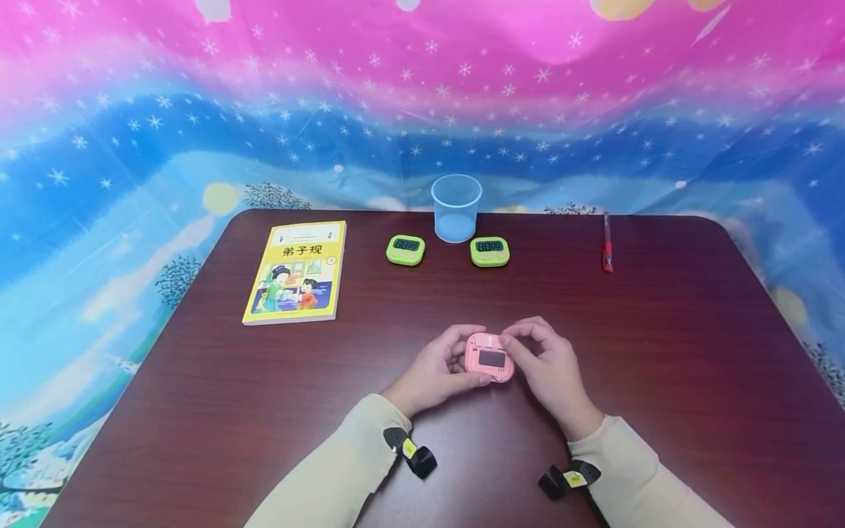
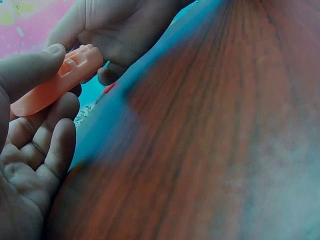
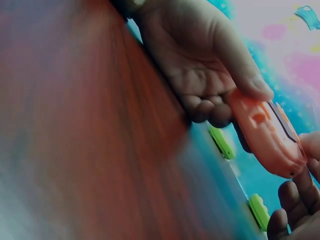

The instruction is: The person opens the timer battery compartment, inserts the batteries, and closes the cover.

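A pink digital timer (image 1: 491,358) is held above the table in front of the person, with a dark rectangle and a pale pink strip on its upward face. My left hand (image 1: 432,372) grips it from the left, thumb along the lower edge and fingers at the far side. At its upper right corner my right hand (image 1: 553,370) pinches the timer between thumb and forefinger. A small recess shows in the side of the timer (image 2: 75,70) in the left wrist view. In the right wrist view, the right fingers (image 3: 300,192) are at the near end of the timer (image 3: 267,135).
Two green timers (image 1: 405,251) (image 1: 490,252) lie near the back of the dark wooden table (image 1: 264,411), by a clear cup (image 1: 455,209). A yellow book (image 1: 295,273) is at the left, and a red pen (image 1: 607,246) at the right. A patterned cloth (image 1: 370,95) hangs behind.
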{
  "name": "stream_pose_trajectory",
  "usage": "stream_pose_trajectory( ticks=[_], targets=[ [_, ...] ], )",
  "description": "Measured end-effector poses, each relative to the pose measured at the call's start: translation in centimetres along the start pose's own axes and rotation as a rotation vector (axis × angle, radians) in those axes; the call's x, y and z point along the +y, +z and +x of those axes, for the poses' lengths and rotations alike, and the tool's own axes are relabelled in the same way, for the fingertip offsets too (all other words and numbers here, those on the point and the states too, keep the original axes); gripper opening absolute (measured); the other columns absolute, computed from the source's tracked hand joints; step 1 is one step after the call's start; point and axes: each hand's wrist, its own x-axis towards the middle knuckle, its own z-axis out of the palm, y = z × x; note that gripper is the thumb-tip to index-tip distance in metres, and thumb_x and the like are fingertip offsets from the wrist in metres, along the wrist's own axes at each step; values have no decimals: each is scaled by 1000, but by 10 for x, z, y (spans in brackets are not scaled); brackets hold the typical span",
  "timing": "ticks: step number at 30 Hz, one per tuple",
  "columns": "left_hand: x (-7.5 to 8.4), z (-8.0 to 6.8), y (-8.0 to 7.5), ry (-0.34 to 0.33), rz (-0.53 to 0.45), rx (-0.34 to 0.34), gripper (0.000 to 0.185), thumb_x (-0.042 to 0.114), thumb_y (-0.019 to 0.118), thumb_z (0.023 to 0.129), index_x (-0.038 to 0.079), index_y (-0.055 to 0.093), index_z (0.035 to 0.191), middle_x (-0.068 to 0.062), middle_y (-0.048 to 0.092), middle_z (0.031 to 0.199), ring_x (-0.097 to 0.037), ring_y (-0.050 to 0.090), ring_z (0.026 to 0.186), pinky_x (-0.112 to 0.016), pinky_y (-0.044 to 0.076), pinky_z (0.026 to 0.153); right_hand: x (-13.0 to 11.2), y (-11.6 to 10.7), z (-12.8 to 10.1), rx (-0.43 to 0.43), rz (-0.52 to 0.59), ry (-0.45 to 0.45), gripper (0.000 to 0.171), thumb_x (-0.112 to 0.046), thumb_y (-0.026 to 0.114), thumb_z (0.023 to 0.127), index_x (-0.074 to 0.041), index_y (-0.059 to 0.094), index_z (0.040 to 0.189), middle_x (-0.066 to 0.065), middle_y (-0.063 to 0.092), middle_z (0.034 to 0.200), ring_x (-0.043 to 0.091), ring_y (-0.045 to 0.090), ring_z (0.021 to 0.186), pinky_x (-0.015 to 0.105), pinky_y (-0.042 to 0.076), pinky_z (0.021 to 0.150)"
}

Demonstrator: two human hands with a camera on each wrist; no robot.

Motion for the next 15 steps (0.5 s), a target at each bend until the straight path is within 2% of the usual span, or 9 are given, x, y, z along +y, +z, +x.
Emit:
stream_pose_trajectory(
  ticks=[4, 7, 11, 15],
  targets=[
    [1, 0, 0, 8, -34, 8, 67, 2, 78, 86, 1, 42, 143, -16, 68, 124, -10, 68, 94, -30, 59, 84, -1, 4, -2, -33, 47, 84, 15, -16, 69, 97, -3, 70, 104, 9, 69, 100, 10, 62, 91, 18, 50, 79],
    [1, 0, 0, 15, -55, 13, 68, 1, 78, 86, 0, 41, 143, -17, 68, 124, -11, 68, 97, -32, 59, 85, -3, 6, -3, -66, 8, 146, 22, -25, 64, 100, -5, 70, 108, 9, 71, 102, 15, 62, 91, 19, 50, 77],
    [0, 1, 1, 13, -61, 23, 68, 0, 78, 85, 0, 41, 143, -17, 68, 122, -11, 68, 95, -31, 59, 84, -4, 6, -3, -76, -59, 162, 27, -30, 61, 102, -7, 72, 109, 6, 73, 101, 16, 62, 93, 21, 49, 78],
    [0, 1, 4, -13, -90, 30, 68, 0, 75, 88, 3, 40, 146, -17, 68, 118, -16, 71, 78, -30, 61, 69, -2, 7, -5, -84, 69, 192, 29, -28, 60, 102, -3, 70, 112, 13, 72, 97, 16, 66, 78, 26, 57, 69]
  ],
)
